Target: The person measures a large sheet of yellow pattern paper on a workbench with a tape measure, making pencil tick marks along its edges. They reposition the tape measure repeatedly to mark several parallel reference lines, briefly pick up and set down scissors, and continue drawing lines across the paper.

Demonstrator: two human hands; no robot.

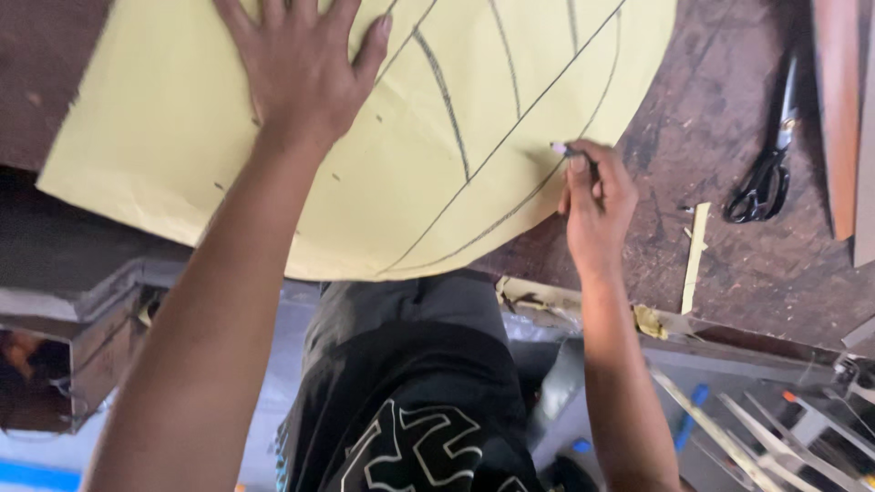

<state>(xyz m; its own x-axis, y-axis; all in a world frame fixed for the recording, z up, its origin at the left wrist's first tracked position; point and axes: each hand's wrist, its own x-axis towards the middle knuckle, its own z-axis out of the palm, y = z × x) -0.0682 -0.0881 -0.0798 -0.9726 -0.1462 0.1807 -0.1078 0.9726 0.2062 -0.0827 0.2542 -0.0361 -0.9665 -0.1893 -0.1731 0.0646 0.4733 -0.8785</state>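
Note:
A large yellow paper sheet [437, 173] with a rounded edge and dark drawn curved lines lies on a dark worn wooden table [720, 219]. My left hand [301, 64] presses flat on the sheet near the top, fingers spread. My right hand [597, 196] is closed around a thin dark pencil [570, 150], its tip touching a drawn line near the sheet's right edge.
Black scissors [766, 173] lie on the table at the right, beside a reddish wooden board [838, 109]. A narrow yellow paper strip [697, 255] rests near the table's front edge. Metal rods and tools [775, 437] sit below at the lower right.

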